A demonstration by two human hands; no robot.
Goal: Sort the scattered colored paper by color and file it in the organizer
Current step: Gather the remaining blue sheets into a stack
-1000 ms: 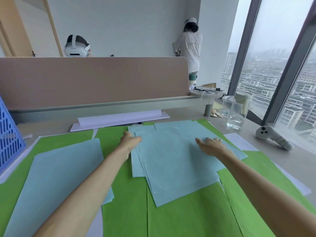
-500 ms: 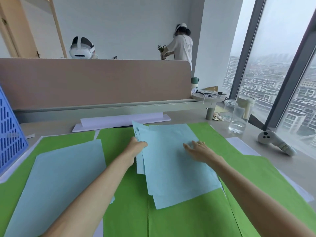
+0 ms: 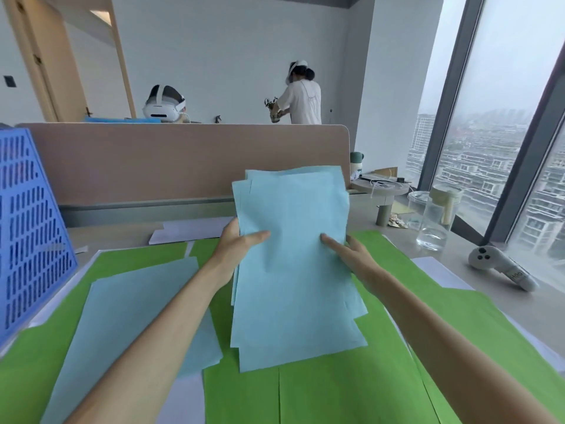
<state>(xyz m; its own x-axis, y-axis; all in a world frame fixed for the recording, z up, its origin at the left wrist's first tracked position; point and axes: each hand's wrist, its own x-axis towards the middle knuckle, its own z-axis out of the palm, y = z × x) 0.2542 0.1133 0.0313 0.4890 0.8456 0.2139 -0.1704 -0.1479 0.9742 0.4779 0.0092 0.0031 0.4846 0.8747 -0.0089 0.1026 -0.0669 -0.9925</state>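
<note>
Between the hands, the blue stack point(image 3: 293, 270) is now gathered and tilted up off the green sheets point(image 3: 336, 393). The left hand point(image 3: 237, 243) pinches its left edge, the right hand point(image 3: 351, 255) its right. Left of the grip wait a stray blue sheet point(image 3: 128, 316) and the organizer point(image 3: 30, 224).

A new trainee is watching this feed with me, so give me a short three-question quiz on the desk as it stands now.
1. True or false: the blue organizer stands at the right side of the desk.
2. What colour is the paper stack that the left hand and the right hand grip? A green; B light blue; C white.
3. Fill in: the sheets covering most of the desk are ____.
Key: 1 false, it stands at the left; 2 B; 3 green.
</note>
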